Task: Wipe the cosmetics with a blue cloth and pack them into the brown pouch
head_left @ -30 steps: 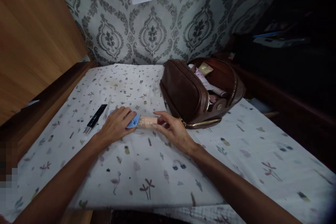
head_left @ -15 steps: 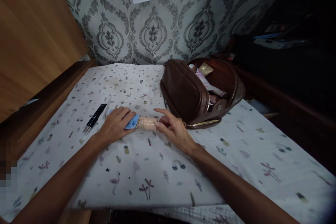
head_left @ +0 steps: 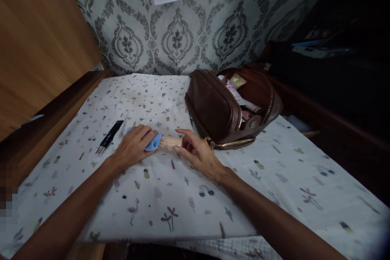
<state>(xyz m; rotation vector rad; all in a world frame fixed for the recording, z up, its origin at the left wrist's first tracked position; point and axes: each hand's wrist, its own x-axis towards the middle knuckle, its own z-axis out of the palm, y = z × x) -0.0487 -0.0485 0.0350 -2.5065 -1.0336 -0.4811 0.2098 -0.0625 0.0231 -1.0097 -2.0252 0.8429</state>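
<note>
A beige bottle with small printed text lies on its side in the middle of the table. My left hand is closed over a blue cloth, which wraps the bottle's left part. My right hand curls at the bottle's right end, thumb and fingers on either side of it. What lies under my left palm is hidden. Left of that hand a slim black tube with a silvery end rests on the cloth-covered table.
A brown leather bag stands unzipped at the back right, with a pink-and-white tube and a small yellowish packet inside. A patterned sheet covers the table. On the left rises a wooden panel; behind is the patterned wall.
My right hand has shifted slightly left over the bottle's end, and its fingers have drawn in around it. My left hand, the cloth and the bag stay nearly as they were.
</note>
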